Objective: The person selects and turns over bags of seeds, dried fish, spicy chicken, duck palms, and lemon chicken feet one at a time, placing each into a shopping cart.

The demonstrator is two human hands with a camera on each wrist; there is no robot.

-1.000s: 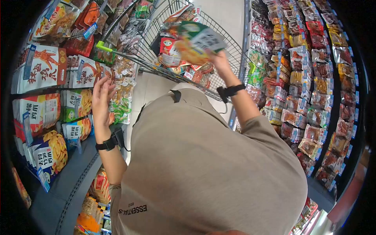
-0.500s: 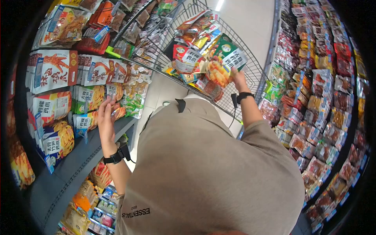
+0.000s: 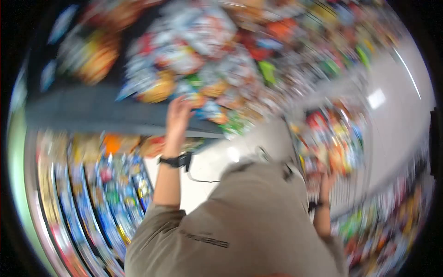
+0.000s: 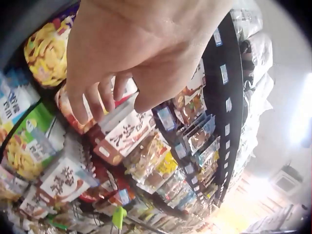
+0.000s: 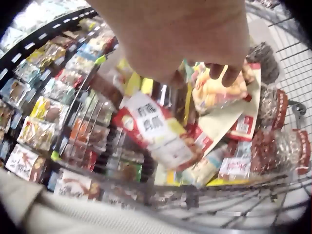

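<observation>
The head view is smeared by motion. My left hand (image 3: 177,113) reaches up to the snack packets on a grey shelf (image 3: 106,115). In the left wrist view its fingers (image 4: 92,105) curl just over a red and white packet (image 4: 124,134), with the thumb beside them; a grip is not plain. My right hand (image 3: 325,180) is low at the wire shopping cart (image 5: 292,63). Its fingertips (image 5: 226,73) hang just above an orange snack packet (image 5: 214,92) lying on the pile inside, next to a red and white packet (image 5: 156,131).
Shelves packed with snack bags line both sides of the aisle (image 4: 195,136) (image 5: 44,97). More rows of packets fill the lower shelves at the left (image 3: 106,207). Pale floor (image 3: 392,120) runs past the cart. My beige shirt (image 3: 249,221) fills the bottom of the head view.
The head has swung sharply left, blurring the view. My left hand has reached the shelf packets. My right hand has come down at the cart and the green-topped packet is out of its grip.
</observation>
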